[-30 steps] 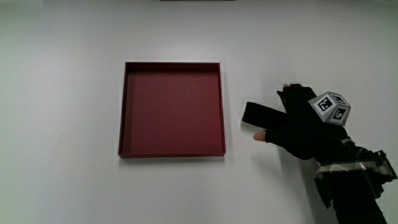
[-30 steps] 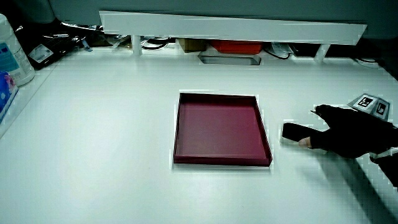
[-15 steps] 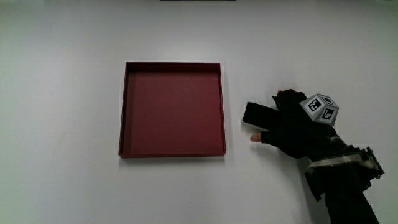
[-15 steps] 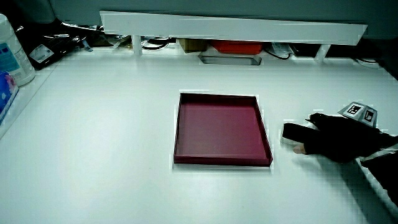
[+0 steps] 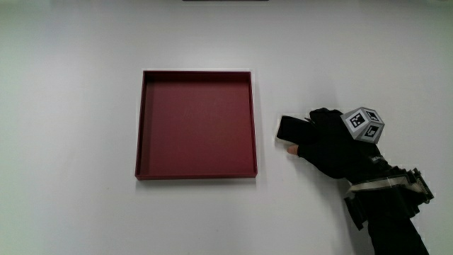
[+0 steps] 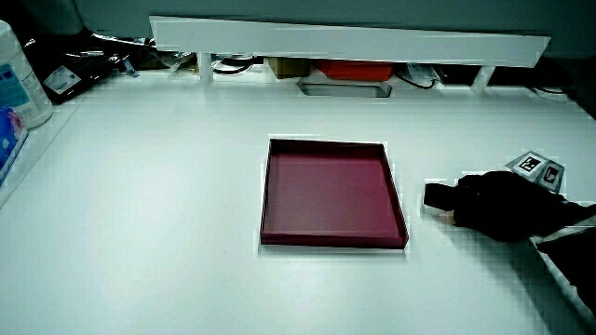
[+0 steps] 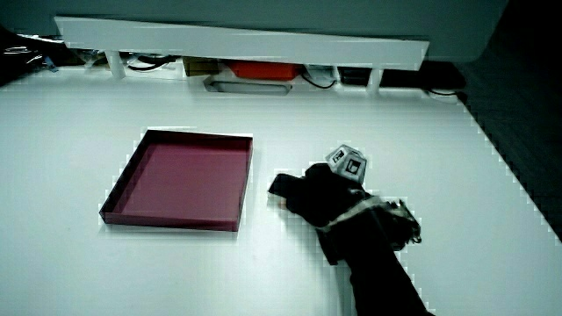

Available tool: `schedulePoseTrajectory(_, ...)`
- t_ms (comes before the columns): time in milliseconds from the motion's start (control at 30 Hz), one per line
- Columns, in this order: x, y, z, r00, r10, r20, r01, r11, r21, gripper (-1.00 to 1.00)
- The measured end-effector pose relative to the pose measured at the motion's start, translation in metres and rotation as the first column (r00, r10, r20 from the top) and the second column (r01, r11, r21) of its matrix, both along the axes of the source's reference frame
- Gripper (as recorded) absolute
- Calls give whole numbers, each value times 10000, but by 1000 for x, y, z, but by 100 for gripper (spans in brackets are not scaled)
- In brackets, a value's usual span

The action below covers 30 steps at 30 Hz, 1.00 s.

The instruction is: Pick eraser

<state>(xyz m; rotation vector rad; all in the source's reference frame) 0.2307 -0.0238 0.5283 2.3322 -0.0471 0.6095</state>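
Note:
A black eraser point(image 5: 288, 128) lies on the white table beside the dark red tray point(image 5: 139, 124). The gloved hand point(image 5: 308, 136) rests on the end of the eraser away from the tray, fingers curled over it and the bare thumb tip pressed at its nearer side. Only the eraser's tray-side end shows. Both side views show the same: the eraser point(image 6: 435, 195) point(image 7: 283, 185) sticks out from under the hand point(image 6: 470, 200) point(image 7: 307, 195). The patterned cube point(image 5: 363, 125) sits on the back of the hand. The tray point(image 6: 264, 200) point(image 7: 123, 184) holds nothing.
A low white partition point(image 6: 349, 39) runs along the table's edge farthest from the person, with a red object point(image 6: 351, 69) and a grey tray point(image 6: 343, 88) beneath it. A bottle point(image 6: 19, 79) stands at the table's corner.
The hand has slid toward the tray over the eraser and its fingers have curled down around it. The eraser and the tray have stayed in place.

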Motion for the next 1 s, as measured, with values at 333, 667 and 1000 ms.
schedulePoseTrajectory(333,-1,2,1,9999,-98,88,95,9993,360,100)
schedulePoseTrajectory(667,-10,-2,-21,9984,-286,484,238,9951,964,100)
schedulePoseTrajectory(1000,-50,-13,-62,9676,-793,2398,571,9935,981,100)
